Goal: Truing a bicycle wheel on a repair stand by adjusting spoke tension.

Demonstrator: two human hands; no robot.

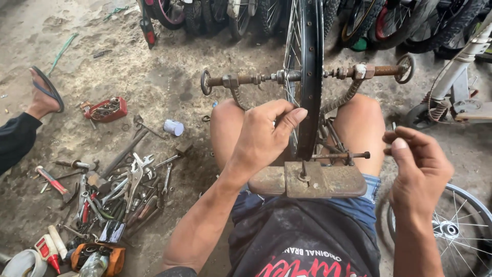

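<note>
Here, left hand (pixel 264 136) pinched on the black wheel's (pixel 309 77) spokes (pixel 293 92) — right hand (pixel 417 166) loosely curled, holding nothing.

A bicycle wheel (pixel 306 72) stands upright in a rusty stand (pixel 307 179) held between the person's knees. The left hand (pixel 264 136) pinches the spokes beside the rim, fingers (pixel 292 117) closed. The right hand (pixel 420 164) hovers just right of the stand, loosely curled around something small. Wrenches and pliers (pixel 118 190) lie scattered on the dirt floor (pixel 164 87).
</note>
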